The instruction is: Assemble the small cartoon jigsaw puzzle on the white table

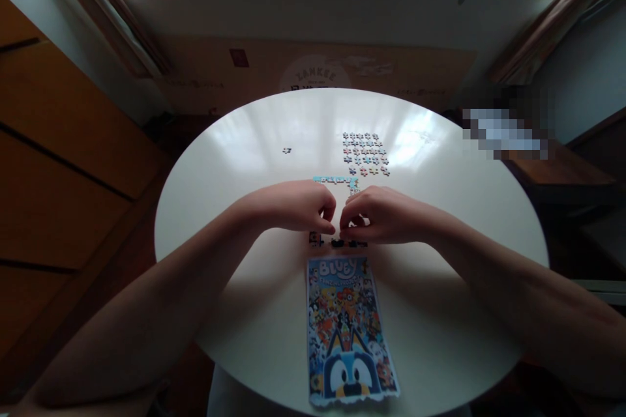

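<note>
A jigsaw border [335, 180] lies partly joined in the middle of the white table, its top strip light blue. My left hand [303, 205] bends over its left side, thumb and fingers curled together. Facing it, my right hand [379, 214] is closed over the right side, fingertips turned inward. Both sets of fingertips nearly meet just above a dark jigsaw piece [337, 243] in the bottom row. Whatever either hand pinches is too small or hidden to make out. More bottom-row pieces [314, 240] show beneath the left hand.
Loose jigsaw pieces [364, 151] are laid out in rows beyond my right hand. One stray piece [287, 150] lies farther left. A printed Bluey picture sheet [345, 332] rests near the front edge of the round white table [235, 137]. A wooden cabinet [53, 163] stands at left.
</note>
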`<action>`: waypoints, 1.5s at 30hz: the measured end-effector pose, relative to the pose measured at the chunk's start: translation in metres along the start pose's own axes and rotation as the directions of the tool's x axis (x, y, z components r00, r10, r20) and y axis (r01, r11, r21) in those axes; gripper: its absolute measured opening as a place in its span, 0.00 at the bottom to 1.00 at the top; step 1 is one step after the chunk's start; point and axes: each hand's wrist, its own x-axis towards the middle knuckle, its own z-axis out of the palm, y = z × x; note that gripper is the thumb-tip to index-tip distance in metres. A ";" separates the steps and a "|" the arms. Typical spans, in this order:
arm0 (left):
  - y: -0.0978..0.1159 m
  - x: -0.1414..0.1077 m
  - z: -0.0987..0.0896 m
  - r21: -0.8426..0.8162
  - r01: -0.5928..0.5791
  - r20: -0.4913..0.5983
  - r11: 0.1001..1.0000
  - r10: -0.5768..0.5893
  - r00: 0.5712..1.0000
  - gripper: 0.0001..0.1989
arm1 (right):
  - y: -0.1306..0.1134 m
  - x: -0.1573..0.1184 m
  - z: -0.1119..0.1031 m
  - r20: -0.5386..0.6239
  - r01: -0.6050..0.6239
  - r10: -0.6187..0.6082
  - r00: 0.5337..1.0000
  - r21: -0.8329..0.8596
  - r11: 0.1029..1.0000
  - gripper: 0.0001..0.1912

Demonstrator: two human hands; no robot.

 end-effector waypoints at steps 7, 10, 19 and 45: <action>0.001 0.000 0.002 0.036 -0.005 -0.016 0.999 0.005 1.000 0.12 | 0.002 -0.003 -0.007 0.023 -0.019 0.019 1.000 -0.016 1.000 0.07; 0.003 0.000 0.003 0.055 -0.021 -0.018 0.998 0.022 1.000 0.12 | 0.000 -0.002 -0.005 -0.004 -0.026 0.025 1.000 -0.032 0.999 0.06; 0.002 0.002 0.006 0.072 -0.026 -0.017 0.997 0.027 1.000 0.11 | -0.001 0.000 0.001 -0.011 -0.045 0.044 0.999 -0.078 0.996 0.10; 0.004 -0.003 0.006 0.083 -0.013 -0.052 0.996 0.017 0.999 0.11 | -0.016 0.003 0.003 0.021 -0.340 0.339 0.940 0.011 0.941 0.11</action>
